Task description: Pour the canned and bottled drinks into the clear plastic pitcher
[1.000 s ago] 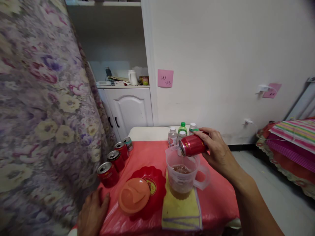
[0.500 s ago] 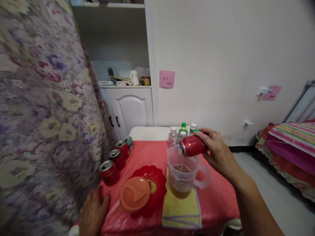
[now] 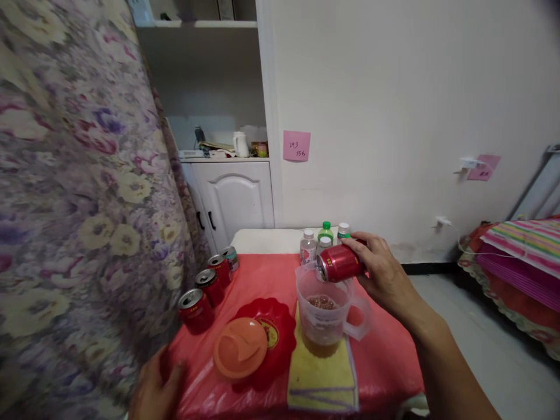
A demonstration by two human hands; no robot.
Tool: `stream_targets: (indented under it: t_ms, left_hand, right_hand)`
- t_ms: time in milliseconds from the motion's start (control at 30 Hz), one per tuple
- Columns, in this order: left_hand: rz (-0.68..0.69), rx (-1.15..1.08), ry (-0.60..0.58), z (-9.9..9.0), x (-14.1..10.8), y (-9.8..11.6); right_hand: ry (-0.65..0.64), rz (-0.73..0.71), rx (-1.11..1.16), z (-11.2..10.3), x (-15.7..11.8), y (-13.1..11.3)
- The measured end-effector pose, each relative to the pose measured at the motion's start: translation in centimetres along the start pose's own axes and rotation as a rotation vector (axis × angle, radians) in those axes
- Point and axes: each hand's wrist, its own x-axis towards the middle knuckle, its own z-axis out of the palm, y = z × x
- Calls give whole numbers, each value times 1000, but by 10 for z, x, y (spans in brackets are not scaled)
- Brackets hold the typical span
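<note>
My right hand (image 3: 380, 265) is wrapped round a red drink can (image 3: 339, 263), tipped on its side with its top over a clear plastic jug (image 3: 321, 326). Brown, bubbly liquid (image 3: 321, 302) lies inside the jug, which stands on a folded yellow cloth (image 3: 324, 385). At the table's near left edge rests my left hand (image 3: 156, 385), thumb and fingers apart, holding nothing. Right of it, an orange lid (image 3: 240, 348) lies partly over a red scalloped plate (image 3: 280, 326). Nearest beyond that hand is an upright red can (image 3: 195, 311).
More cans (image 3: 210, 286) line the table's left side. Several capped bottles (image 3: 308, 248) stand behind the jug. A red cover (image 3: 254, 274) lies over the table. A floral curtain (image 3: 87, 204) hangs at left, and a bed (image 3: 516, 274) stands at right.
My left hand has slid slightly left and toward me. The tilted can has shifted a little left and down in view, still over the jug. The view has tipped up slightly.
</note>
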Motion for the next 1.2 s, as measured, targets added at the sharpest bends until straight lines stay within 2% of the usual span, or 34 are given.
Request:
stream_targets:
  t_ms: [100, 167, 233, 333, 433, 533, 633, 700, 800, 900, 1033, 1200]
  left_hand:
    - [-12, -156, -28, -12, -35, 24]
    - [38, -233, -51, -21, -54, 55]
    - [68, -294, -61, -31, -64, 96]
    - [174, -408, -90, -46, -61, 166]
    - [295, -506, -182, -56, -54, 233]
    - [376, -556, -320, -56, -52, 291]
    - [473, -576, -455, -47, -52, 334]
    - [486, -601, -501, -40, -50, 352]
    - [519, -650, -528, -31, -46, 368]
    - [537, -662, -543, -26, -43, 374]
    - [482, -696, -560, -21, -44, 380]
    - [471, -719, -553, -20, -45, 384]
  right_hand:
    - [-3, -8, 2, 1, 0, 0]
    - [-3, -6, 7, 1, 0, 1]
    - [-5, 0, 11, 2, -1, 0]
    - [-13, 10, 11, 3, -1, -1]
    - [-25, 21, 19, 3, 0, -3]
    - [-34, 30, 32, 2, 0, -5]
    - [-25, 20, 39, 2, 0, -5]
    - [-19, 2, 50, 3, -1, -4]
    - [-9, -16, 75, 4, -2, -1]
    - [-7, -5, 87, 3, -3, 0]
    - [3, 11, 106, 1, -4, 1]
    - [3, 6, 132, 1, -7, 3]
